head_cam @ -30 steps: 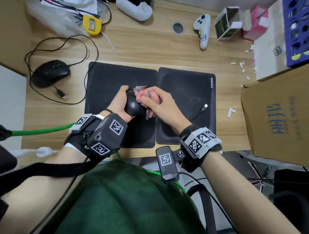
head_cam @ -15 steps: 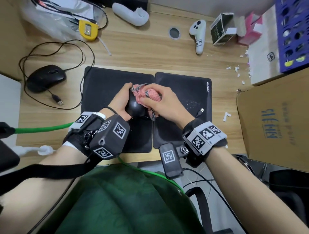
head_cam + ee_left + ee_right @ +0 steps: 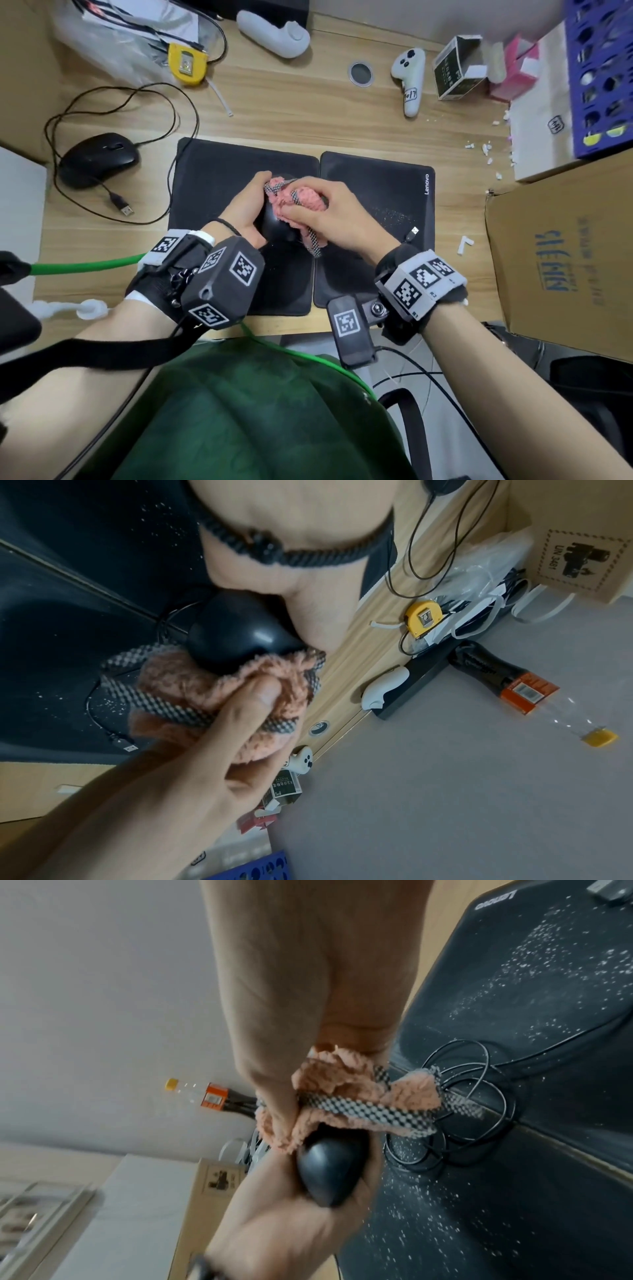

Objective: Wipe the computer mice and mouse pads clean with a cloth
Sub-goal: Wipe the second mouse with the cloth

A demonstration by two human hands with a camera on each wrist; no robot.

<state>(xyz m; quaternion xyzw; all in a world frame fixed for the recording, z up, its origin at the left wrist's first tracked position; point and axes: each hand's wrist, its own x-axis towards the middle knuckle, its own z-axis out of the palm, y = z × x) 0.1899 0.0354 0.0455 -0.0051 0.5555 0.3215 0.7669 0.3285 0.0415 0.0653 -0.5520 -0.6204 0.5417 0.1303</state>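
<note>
My left hand point(image 3: 245, 209) grips a glossy black mouse point(image 3: 274, 224) point(image 3: 236, 631) point(image 3: 329, 1167), lifted above the seam of two black mouse pads. My right hand point(image 3: 329, 212) grips a bunched pink cloth point(image 3: 298, 202) point(image 3: 192, 693) point(image 3: 346, 1088) with a checkered border and presses it onto the mouse's front. The left pad point(image 3: 219, 171) and the right Lenovo pad point(image 3: 387, 192) lie side by side, speckled with white crumbs. The held mouse's coiled cable point(image 3: 455, 1112) and USB plug point(image 3: 413, 231) lie on the right pad. A second black mouse point(image 3: 97, 159) rests far left on the desk.
Its cable loops over the wooden desk point(image 3: 291, 113). A yellow tape measure point(image 3: 186, 63), white controllers point(image 3: 409, 77), small boxes point(image 3: 457, 68) and a cardboard box point(image 3: 565, 250) ring the pads. White crumbs point(image 3: 486, 150) lie at the right. A bottle point(image 3: 507, 680) lies against the wall.
The right hand has slid the cloth forward over the front of the mouse. The left hand keeps holding the mouse in about the same spot.
</note>
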